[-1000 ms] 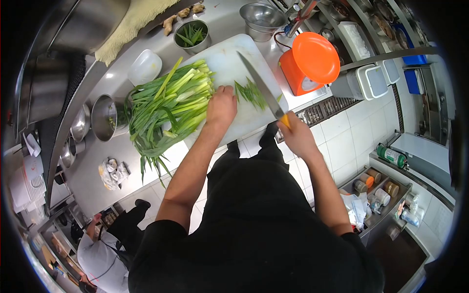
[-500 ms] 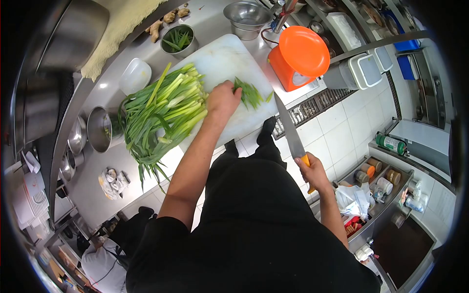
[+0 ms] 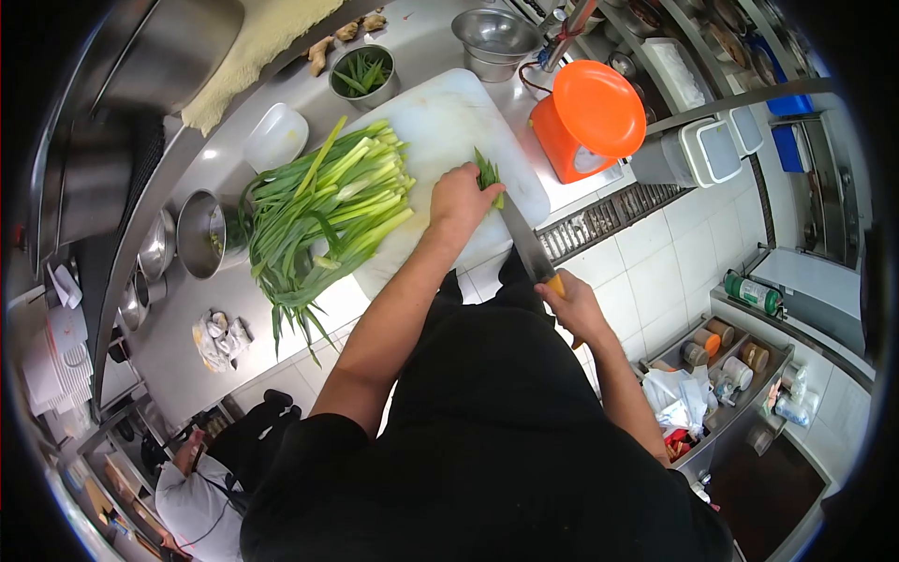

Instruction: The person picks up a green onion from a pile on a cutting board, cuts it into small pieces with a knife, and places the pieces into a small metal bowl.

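My right hand grips the yellow handle of a kitchen knife, its long blade reaching up over the edge of the white cutting board. Curled fingers of my left hand press against a small bundle of cut spring onion greens, next to the blade tip. Part of that bundle is hidden under the hand. To the left, a large heap of spring onions lies across the board's edge, white ends toward my left hand and green tops hanging over the counter.
A metal pot with cut greens, ginger and a white dish stand behind the heap. An orange scale is right of the board, near steel bowls. Another person is at lower left.
The spread-out cut greens are now drawn into a tighter bundle between my left hand and the knife. The knife has moved left, closer to my left hand. The view has shifted slightly.
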A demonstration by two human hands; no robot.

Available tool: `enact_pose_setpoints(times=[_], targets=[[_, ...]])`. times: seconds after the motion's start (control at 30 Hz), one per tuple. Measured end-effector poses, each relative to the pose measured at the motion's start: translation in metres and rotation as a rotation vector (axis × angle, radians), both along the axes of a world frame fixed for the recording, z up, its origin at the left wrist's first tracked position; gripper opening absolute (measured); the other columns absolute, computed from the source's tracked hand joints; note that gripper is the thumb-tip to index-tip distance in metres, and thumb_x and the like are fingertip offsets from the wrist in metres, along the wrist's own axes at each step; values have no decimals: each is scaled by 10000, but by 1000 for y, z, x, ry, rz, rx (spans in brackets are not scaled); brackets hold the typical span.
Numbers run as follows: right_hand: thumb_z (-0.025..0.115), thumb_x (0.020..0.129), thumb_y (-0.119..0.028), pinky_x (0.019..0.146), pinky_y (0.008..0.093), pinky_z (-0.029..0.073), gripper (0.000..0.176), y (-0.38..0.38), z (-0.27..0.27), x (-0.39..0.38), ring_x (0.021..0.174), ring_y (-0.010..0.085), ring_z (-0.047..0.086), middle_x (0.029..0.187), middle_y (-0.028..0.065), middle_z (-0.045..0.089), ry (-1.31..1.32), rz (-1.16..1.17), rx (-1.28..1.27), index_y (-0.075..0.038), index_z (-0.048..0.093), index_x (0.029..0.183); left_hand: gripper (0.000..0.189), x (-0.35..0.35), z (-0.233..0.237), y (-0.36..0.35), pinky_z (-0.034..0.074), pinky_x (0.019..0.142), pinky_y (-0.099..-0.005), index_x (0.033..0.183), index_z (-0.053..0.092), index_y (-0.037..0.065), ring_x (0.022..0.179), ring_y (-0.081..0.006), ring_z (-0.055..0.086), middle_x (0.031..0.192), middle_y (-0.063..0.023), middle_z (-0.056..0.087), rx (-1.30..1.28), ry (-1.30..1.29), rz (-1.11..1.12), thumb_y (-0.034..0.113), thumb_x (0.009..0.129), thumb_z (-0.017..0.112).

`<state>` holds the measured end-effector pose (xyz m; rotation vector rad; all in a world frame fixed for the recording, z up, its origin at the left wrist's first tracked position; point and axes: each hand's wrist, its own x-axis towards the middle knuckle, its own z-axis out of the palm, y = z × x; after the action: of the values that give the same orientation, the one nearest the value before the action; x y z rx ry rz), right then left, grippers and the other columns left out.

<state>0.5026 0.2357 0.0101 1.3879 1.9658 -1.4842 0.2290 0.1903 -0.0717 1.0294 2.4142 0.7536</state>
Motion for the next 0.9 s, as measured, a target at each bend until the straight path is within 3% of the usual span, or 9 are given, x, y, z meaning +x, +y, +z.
enact_pose_setpoints(times=[0.17,0.27,0.4,0.43,0.53,0.63,0.73,0.83,0.9], targets=[[730,1024,-420,555,365,528,417,0,-21,2,564,217,644,725,134,662,102,61,59,-16,628,1005,524,-5,-4,-6,602,780,-415,1048,762,-9,816,-335,759,899,-175,777,28,-81,49,419,791,920],[729,1028,-402,534,355,507,414,6,-5,-18,543,198,627,683,115,643,50,114,9,-12,601,970,506,-20,-3,-13,600,773,-413,1039,769,-8,818,-330,761,907,-175,781,50,-50,91,405,789,920],[733,1027,-377,520,362,497,409,17,4,-55,525,184,618,654,103,624,182,198,25,-11,573,939,484,-66,10,-16,596,747,-406,1016,779,-9,802,-324,763,892,-173,782,63,5,102,392,785,919],[734,1026,-370,520,364,499,405,20,5,-67,523,183,619,656,104,622,211,200,35,-11,570,937,462,-78,29,-15,593,721,-388,1010,785,-19,755,-285,764,851,-153,778,58,-3,126,372,800,913],[723,1023,-356,531,372,514,390,32,30,-113,534,200,637,674,108,624,295,253,104,-8,569,939,449,-123,78,-10,593,776,-433,998,776,7,813,-361,755,902,-189,781,122,-113,203,386,791,899],[711,1024,-360,540,381,525,387,48,46,-159,540,214,642,684,109,625,351,303,148,-6,573,953,460,-183,86,-3,587,779,-411,996,786,21,830,-334,758,914,-174,789,124,53,219,425,801,885],[700,1026,-367,543,387,531,384,58,54,-197,541,217,639,687,110,624,385,314,146,-7,578,969,452,-241,101,10,584,843,-412,1045,793,60,927,-319,763,1002,-161,798,67,-61,144,442,815,863],[693,1031,-363,533,379,527,377,63,50,-217,536,206,630,686,103,619,367,297,150,-8,578,972,489,-262,115,21,593,867,-375,1245,745,57,967,-268,774,1114,-122,792,-171,233,64,337,859,857],[691,1034,-350,517,366,517,366,65,43,-220,529,192,618,682,90,609,351,260,129,-11,572,963,467,-286,70,24,580,932,-391,1247,746,74,1061,-296,753,1140,-124,792,-117,267,8,337,871,834]])
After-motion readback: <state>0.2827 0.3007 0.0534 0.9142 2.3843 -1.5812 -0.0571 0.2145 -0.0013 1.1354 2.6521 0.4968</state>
